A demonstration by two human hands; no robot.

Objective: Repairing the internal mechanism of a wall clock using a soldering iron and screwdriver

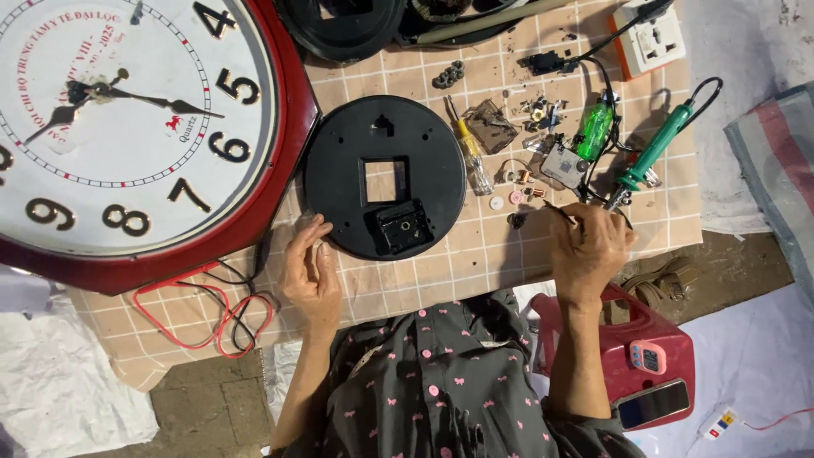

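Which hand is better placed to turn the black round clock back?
Likely left: the left hand touches the clock back at its rim; the right hand holds a thin tool away from it.

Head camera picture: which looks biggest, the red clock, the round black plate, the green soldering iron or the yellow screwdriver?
1. Red clock, by far the biggest, though partly cut off.
2. Round black plate, touched by the left hand.
3. Green soldering iron.
4. Yellow screwdriver, only slightly shorter-looking than the iron, so that pair is close.

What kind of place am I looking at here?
Probably a small clock-repair bench. A big red-framed wall clock lies by a round black clock back, with a green soldering iron, a yellow-handled screwdriver and tiny loose parts on a checked cloth.
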